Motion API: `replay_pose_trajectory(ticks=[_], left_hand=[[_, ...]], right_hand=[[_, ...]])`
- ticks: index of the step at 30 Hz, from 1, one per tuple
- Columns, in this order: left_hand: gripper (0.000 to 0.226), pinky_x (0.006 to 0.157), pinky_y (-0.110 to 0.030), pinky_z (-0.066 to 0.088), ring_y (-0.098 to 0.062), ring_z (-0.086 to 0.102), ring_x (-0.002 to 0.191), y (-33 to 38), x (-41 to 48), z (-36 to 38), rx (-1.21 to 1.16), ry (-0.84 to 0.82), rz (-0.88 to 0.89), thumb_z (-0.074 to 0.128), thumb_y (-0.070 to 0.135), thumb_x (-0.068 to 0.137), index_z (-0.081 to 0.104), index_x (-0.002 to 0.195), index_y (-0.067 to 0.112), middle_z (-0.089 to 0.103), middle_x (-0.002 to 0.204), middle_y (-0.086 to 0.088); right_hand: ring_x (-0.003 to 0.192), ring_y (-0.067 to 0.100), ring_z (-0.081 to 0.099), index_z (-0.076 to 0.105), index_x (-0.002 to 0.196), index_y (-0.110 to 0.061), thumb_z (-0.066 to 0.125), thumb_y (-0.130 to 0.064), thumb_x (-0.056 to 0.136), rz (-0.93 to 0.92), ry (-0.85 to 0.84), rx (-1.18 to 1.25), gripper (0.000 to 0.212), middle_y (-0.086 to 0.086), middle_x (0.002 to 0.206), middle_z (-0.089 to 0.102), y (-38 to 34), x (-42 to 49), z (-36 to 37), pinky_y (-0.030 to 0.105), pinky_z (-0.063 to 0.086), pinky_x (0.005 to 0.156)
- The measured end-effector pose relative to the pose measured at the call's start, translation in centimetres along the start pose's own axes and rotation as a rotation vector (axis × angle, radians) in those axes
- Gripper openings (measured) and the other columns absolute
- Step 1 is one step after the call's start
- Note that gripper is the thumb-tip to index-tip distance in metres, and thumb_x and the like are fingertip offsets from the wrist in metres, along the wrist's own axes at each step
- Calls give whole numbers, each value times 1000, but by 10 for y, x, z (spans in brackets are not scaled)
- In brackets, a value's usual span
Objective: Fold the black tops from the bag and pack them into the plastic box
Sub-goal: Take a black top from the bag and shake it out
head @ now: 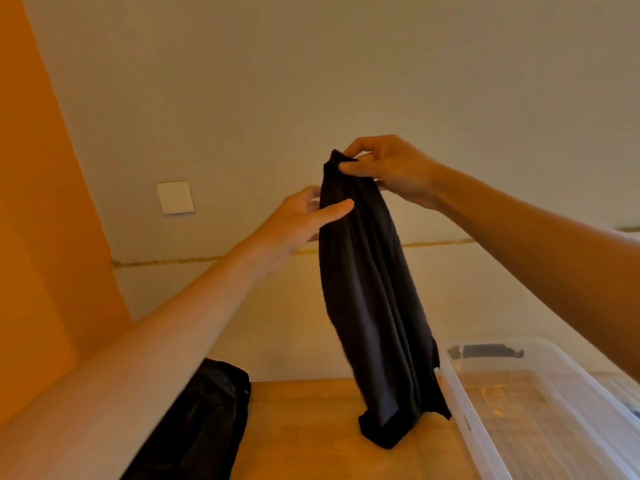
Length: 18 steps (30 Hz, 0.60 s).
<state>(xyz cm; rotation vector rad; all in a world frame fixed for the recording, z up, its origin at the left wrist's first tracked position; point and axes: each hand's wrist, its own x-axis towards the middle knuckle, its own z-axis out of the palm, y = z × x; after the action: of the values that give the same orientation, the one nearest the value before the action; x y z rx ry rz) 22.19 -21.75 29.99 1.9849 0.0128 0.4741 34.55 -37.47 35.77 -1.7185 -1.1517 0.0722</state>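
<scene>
Black top [370, 289] hangs lengthwise at centre frame, its lower end bunched on the wooden table [304, 427]. Right hand [391, 168], above centre, pinches the garment's top edge between curled fingers and thumb. Left hand [294, 223], left of centre, lays a straight thumb on the front of the cloth while its fingers pass behind; a firm hold cannot be confirmed. Clear plastic box [460, 410] stands lower right, just beside the hem. Black bag [201, 420] lies lower left.
</scene>
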Motion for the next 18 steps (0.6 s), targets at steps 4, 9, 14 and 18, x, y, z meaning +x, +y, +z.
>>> replay_pose_trajectory(ticks=[4, 9, 14, 18], left_hand=[[20, 88, -40, 62, -17, 75, 99, -5, 4, 26, -169, 172, 17, 61, 25, 103, 72, 116, 15, 78, 108, -3], [17, 85, -37, 60, -16, 73, 100, 1, 8, 11, -182, 253, 111, 54, 25, 106, 71, 108, 22, 76, 106, 0], [26, 72, -23, 55, -7, 69, 79, 7, -15, -13, -79, 327, 246, 46, 16, 108, 66, 96, 28, 69, 78, 14], [23, 75, -28, 52, -12, 64, 83, 1, -38, -55, -14, 426, 265, 48, 23, 108, 63, 90, 24, 65, 83, 7]], right_hand=[[86, 15, 75, 67, 99, -14, 77, -30, 91, -6, 201, 12, 20, -1, 82, 77, 24, -19, 19, 31, 61, 81], [87, 15, 74, 64, 110, -16, 83, -31, 84, 113, 80, 83, 35, 2, 89, 77, 79, -65, 58, 29, 60, 84], [88, 7, 71, 76, 96, -13, 81, -18, 87, 180, -167, -70, 12, -1, 93, 76, 146, -99, 112, 28, 58, 83], [80, 22, 66, 72, 86, -10, 65, -25, 100, 223, -148, -168, 21, 7, 81, 69, 173, -103, 147, 34, 51, 77]])
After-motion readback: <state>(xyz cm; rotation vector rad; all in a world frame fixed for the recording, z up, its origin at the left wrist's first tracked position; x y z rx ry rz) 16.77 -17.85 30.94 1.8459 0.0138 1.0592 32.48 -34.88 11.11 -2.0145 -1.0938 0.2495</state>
